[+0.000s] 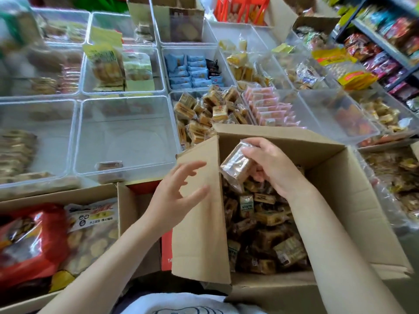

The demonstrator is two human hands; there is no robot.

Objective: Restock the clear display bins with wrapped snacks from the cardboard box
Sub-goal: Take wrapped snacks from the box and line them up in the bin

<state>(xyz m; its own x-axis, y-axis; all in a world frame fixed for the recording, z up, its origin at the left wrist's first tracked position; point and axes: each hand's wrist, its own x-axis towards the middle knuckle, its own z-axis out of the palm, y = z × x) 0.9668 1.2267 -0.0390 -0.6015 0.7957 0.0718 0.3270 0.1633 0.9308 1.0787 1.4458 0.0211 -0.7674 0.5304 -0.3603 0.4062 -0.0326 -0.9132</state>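
Observation:
An open cardboard box (340,191) in front of me is filled with several brown wrapped snacks (265,227). My right hand (269,164) grips one clear-wrapped brown snack (235,166) just above the box. My left hand (179,196) hovers with loosely spread fingers in front of the box's raised left flap (199,234), holding nothing. A clear bin (122,137) to the left holds a single wrapped snack (110,165) at its near wall. The bin behind the box (204,112) is piled with similar tan snacks.
Rows of clear bins with assorted snacks fill the table ahead. A second cardboard box (56,236) at lower left holds large red and white bags. A shelf (385,46) of packaged goods stands at the right. Bagged snacks (396,184) lie right of the box.

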